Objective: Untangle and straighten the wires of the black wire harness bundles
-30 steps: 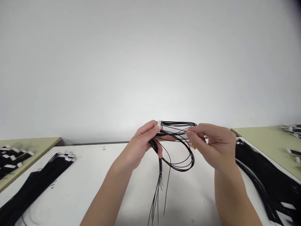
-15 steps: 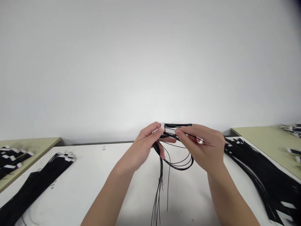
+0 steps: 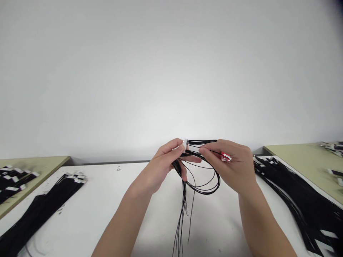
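Note:
Between thumb and index finger, my left hand (image 3: 163,162) pinches a small white connector (image 3: 184,144). Black wires (image 3: 201,142) run from the connector toward my right hand. A looped bundle of thin black wires (image 3: 203,192) passes through the left fingers, and its loose ends hang below. My right hand (image 3: 232,160) is closed, with thumb and index finger pinching a thin black wire close to the connector. A small red-and-white piece (image 3: 226,157) shows against the right palm; its kind is unclear.
On the white table (image 3: 107,200), a black wire bundle with white ends (image 3: 50,203) lies left. A larger black wire bundle (image 3: 300,200) lies right. Raised yellowish side surfaces (image 3: 294,155) hold more connectors and wires. A pale wall (image 3: 171,71) stands behind.
My right hand has shifted very slightly, and more of the red-and-white piece shows in its palm. The hanging wire ends have swung a little. The left hand keeps its pinch.

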Tool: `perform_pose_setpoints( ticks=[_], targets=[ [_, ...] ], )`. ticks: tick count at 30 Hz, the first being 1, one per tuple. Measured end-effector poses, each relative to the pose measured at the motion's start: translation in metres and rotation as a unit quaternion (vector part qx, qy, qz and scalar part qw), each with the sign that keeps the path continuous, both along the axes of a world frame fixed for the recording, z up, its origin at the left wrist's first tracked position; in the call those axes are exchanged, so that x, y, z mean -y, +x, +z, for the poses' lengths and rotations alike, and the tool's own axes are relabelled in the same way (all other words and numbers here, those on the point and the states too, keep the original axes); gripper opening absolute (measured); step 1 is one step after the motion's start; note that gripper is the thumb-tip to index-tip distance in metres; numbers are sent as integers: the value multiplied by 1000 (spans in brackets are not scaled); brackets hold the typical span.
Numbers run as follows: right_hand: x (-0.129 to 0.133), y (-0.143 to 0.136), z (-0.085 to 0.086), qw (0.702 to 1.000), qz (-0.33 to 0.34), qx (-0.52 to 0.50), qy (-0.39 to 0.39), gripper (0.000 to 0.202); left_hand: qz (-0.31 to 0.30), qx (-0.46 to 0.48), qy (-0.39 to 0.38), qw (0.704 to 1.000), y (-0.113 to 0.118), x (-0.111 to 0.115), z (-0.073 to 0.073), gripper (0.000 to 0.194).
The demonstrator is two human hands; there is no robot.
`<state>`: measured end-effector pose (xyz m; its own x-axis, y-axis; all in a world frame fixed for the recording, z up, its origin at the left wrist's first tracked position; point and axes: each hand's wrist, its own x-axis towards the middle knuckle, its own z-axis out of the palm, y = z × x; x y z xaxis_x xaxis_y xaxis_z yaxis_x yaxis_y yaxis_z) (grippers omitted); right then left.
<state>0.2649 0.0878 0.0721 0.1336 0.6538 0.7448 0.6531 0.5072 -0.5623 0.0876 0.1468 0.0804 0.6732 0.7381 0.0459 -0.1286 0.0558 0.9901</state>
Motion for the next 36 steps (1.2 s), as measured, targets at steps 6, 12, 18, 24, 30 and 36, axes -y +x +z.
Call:
perform_pose_setpoints(
  ticks=[6,12,18,24,30,36],
  targets=[
    [3,28,3,968,65,-45,-238,20,28,29,-15,999,-7,-4,4,24],
    [1,34,1,957,71,-86,-267,31,21,31,-24,999,-8,-6,7,23],
    [-2,20,0,986,-4,-132,-102,24,30,39,-49,998,-8,-6,8,22],
    [-2,23,-1,989,-32,-124,-80,26,26,58,-69,996,-9,-7,10,22],
    [-1,34,-3,949,106,-32,-295,24,71,100,-92,988,-8,-6,11,22],
    [2,29,-4,890,246,-37,-382,18,80,113,-99,985,-9,-7,11,22]
  ],
)
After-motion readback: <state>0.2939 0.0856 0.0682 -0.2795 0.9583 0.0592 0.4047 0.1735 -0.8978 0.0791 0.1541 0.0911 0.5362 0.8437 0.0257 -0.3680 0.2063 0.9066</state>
